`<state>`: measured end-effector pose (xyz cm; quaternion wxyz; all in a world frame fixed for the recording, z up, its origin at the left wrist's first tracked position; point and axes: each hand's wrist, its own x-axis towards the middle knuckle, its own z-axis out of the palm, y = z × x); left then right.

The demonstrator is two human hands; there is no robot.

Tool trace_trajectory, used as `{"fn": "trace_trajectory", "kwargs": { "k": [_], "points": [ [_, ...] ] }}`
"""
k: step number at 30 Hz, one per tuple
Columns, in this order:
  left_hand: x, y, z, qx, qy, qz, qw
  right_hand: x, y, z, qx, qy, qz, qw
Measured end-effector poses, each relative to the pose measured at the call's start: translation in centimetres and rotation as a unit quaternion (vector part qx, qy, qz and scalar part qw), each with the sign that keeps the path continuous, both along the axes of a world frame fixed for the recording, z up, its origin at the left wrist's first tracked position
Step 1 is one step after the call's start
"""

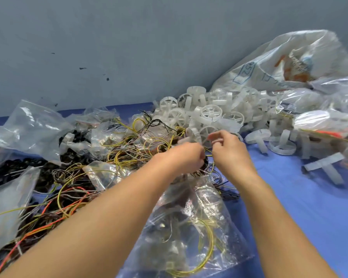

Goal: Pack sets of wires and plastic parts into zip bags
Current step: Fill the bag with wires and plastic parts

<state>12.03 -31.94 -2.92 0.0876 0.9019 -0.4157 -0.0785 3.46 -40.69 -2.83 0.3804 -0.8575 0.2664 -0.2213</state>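
Two hands meet over one tangle of thin yellow, orange and dark wires (129, 149) on the blue table (289, 197). The left hand (186, 155) grips dark strands; the right hand (227, 149) is curled, its hold too blurred to tell. One clear zip bag (229, 233) holding wires lies under the forearms. White plastic ring parts (209, 111), too many to count, are heaped just beyond

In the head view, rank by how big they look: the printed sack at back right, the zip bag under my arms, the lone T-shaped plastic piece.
1. Printed sack and zip bag: about alike; the bag lies nearer the camera, so no ranking between them.
2. T-shaped plastic piece: clearly smallest.
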Motion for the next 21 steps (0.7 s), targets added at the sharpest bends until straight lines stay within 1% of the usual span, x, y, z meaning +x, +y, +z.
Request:
{"fn": "trace_trajectory", "kwargs": {
  "k": [3,7,11,12,13,15,18,19,21],
  "points": [
    [0.2,-1.2,-1.3,0.048,-0.012,-0.003,0.999,0.5,0.1,0.1,0.021,-0.001,0.005,1.0],
    [-0.4,-1.6,-1.6,0.063,-0.046,0.026,0.997,0.9,0.6,0.6,0.044,-0.007,0.011,0.999],
    [-1.0,-1.2,-1.6,0.062,-0.041,0.031,0.997,0.9,1.4,1.0,0.078,-0.039,0.031,0.996],
    [-1.1,-0.8,-1.5,0.047,-0.034,0.027,0.998,0.9,1.7,1.2,0.082,-0.053,0.035,0.995],
    [-1.1,-0.3,-1.3,0.013,-0.018,0.023,0.999,1.0,1.9,1.4,0.084,-0.071,0.037,0.993],
    [-1.1,0.8,-0.7,-0.089,0.015,0.022,0.996,1.1,2.6,1.8,0.079,-0.124,0.036,0.988],
    [-1.1,3.0,0.5,-0.219,0.019,0.038,0.975,0.9,4.0,2.5,0.072,-0.232,0.018,0.97],
    [-1.2,4.3,1.0,-0.256,0.02,0.047,0.965,0.8,4.7,2.7,0.067,-0.256,0.014,0.964],
    [-1.7,7.5,1.9,-0.315,0.026,0.065,0.947,0.5,5.7,2.8,0.056,-0.276,0.031,0.959]
  ]
}}
